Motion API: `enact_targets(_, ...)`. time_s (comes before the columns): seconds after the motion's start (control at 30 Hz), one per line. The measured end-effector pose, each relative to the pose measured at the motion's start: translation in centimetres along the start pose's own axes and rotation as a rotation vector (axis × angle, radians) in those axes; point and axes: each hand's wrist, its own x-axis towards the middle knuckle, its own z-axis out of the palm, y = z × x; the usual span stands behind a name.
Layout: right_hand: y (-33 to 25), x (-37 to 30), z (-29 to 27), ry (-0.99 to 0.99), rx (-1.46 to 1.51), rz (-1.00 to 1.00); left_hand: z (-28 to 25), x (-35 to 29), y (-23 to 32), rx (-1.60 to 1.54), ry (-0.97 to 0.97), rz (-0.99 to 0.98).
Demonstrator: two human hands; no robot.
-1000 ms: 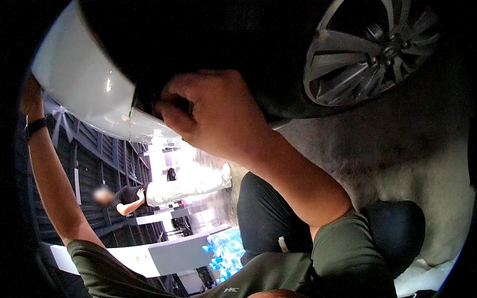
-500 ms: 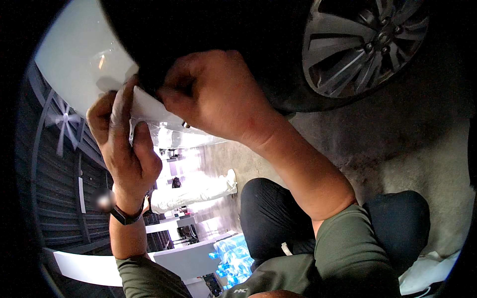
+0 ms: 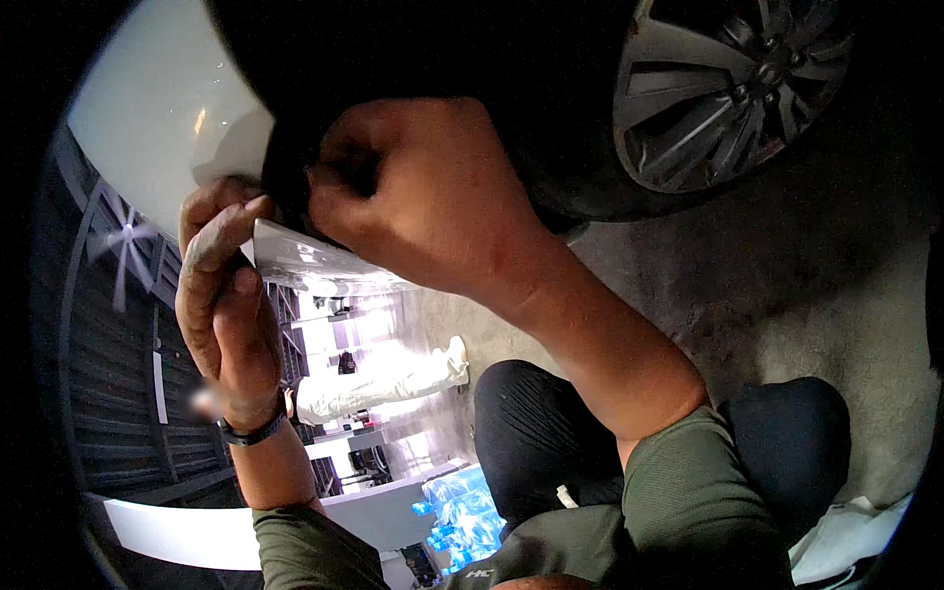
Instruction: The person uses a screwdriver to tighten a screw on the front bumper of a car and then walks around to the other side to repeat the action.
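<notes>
The white car body panel [image 3: 211, 118] curves down at the upper left and ends at a dark wheel arch [image 3: 285, 162]. My left hand [image 3: 231, 265] has its fingers bent, with their tips at the panel's edge; whatever they pinch is hidden. My right hand [image 3: 423, 187] is closed close beside it, against the dark arch, its fingertips curled inward and in shadow. What it holds, if anything, does not show. Between and below the hands lies a glossy white lower section [image 3: 320, 261] with a shiny, film-like surface.
A car wheel [image 3: 742, 93] with a grey spoked rim stands at the upper right, above the concrete floor [image 3: 728, 285]. Behind, a person in white trousers [image 3: 383, 388] is standing. Clear blue-tinted bottles [image 3: 462, 516] and a white bundle [image 3: 851, 536] lie near my bent legs.
My left hand has turned and slid slightly down along the panel's edge, its fingers bending more. My right hand has shifted only a little and stays closed at the arch.
</notes>
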Motion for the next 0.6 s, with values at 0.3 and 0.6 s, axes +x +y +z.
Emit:
enact_targets(0.3,0.9,-1.0,1.2,0.119,0.046,-0.088,-0.1,0.1,0.5,-0.086,-0.038,0.008)
enact_targets(0.6,-1.1,0.4,0.6,0.047,0.102,0.08,-0.3,1.6,1.1,-0.002,-0.041,0.077)
